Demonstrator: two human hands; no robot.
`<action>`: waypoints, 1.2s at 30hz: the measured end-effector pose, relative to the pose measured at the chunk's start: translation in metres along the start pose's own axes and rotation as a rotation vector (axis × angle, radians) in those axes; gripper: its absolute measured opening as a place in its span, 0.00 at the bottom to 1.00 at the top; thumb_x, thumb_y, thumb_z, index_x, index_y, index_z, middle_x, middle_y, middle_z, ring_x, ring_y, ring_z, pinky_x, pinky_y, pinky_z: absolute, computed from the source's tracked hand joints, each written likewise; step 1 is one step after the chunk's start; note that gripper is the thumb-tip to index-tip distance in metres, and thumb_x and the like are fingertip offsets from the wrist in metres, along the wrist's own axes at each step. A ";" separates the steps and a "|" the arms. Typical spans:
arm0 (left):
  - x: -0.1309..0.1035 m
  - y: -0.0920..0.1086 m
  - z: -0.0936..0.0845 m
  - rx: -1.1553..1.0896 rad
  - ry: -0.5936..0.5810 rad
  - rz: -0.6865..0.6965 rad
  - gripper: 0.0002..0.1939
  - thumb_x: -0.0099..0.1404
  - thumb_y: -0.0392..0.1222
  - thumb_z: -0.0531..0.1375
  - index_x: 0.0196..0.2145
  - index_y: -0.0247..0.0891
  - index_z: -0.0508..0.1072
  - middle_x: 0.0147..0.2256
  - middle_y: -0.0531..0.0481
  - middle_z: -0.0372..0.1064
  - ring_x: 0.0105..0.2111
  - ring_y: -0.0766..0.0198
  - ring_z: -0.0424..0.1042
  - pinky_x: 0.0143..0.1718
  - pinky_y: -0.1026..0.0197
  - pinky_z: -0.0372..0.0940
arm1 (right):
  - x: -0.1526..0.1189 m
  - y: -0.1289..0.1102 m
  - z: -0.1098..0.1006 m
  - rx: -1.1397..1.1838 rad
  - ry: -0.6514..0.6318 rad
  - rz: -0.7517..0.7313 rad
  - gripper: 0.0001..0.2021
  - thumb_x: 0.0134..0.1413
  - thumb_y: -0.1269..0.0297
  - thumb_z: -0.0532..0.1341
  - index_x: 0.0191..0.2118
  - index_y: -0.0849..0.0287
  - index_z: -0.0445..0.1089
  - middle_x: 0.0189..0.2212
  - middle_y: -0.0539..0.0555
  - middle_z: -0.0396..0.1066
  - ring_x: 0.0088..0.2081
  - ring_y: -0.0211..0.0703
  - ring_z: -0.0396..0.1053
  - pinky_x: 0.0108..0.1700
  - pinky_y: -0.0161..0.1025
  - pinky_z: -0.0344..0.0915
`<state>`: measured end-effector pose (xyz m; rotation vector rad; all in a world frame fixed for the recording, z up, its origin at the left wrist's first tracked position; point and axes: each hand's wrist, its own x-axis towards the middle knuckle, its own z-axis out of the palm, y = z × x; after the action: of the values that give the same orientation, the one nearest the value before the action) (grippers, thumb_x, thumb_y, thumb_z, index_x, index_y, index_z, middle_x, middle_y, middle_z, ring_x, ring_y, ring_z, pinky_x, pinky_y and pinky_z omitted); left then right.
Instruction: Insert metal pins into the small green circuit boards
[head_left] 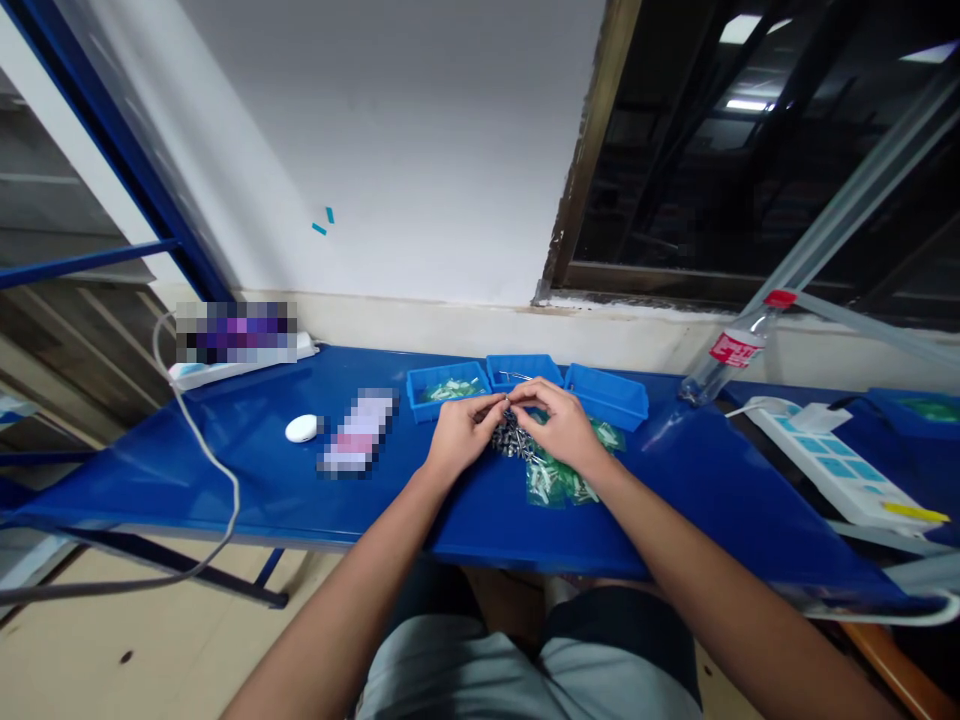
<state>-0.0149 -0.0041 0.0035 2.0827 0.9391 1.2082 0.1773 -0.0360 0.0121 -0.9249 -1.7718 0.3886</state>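
Observation:
My left hand and my right hand meet at the fingertips above a pile of small dark metal parts on the blue table. Both are pinched together around something too small to make out. Green plastic bags with white pieces lie under and beside my right hand. Behind the hands stand three blue trays: the left tray holds a bag of white pieces, the middle tray has thin metal pieces in it, and the right tray shows no contents.
A white round case and a blurred phone-like object lie left. At the right are a plastic bottle and a power strip. A grey cable hangs over the table's left part.

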 end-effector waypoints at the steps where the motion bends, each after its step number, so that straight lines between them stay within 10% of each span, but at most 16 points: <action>1: 0.000 0.000 0.000 -0.007 0.007 -0.007 0.15 0.72 0.47 0.61 0.49 0.39 0.83 0.43 0.47 0.83 0.41 0.54 0.83 0.45 0.56 0.77 | 0.000 0.000 0.000 0.003 0.004 0.009 0.05 0.63 0.65 0.63 0.44 0.53 0.74 0.44 0.56 0.75 0.45 0.48 0.77 0.52 0.48 0.78; 21: 0.001 -0.006 0.006 0.165 -0.057 0.069 0.15 0.68 0.37 0.61 0.50 0.39 0.81 0.42 0.47 0.83 0.39 0.58 0.82 0.43 0.59 0.75 | -0.001 0.020 0.000 -0.134 -0.017 0.096 0.05 0.60 0.64 0.64 0.41 0.55 0.74 0.39 0.54 0.79 0.37 0.46 0.78 0.43 0.44 0.78; 36: -0.002 0.008 -0.003 0.076 -0.079 0.032 0.17 0.74 0.51 0.59 0.43 0.39 0.84 0.37 0.50 0.83 0.32 0.60 0.79 0.36 0.62 0.70 | 0.000 0.005 0.001 -0.174 0.001 0.081 0.09 0.55 0.71 0.62 0.42 0.55 0.76 0.36 0.53 0.73 0.31 0.43 0.71 0.34 0.40 0.70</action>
<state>-0.0159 -0.0098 0.0101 2.1966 0.9320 1.1130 0.1782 -0.0324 0.0084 -1.1222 -1.7922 0.2885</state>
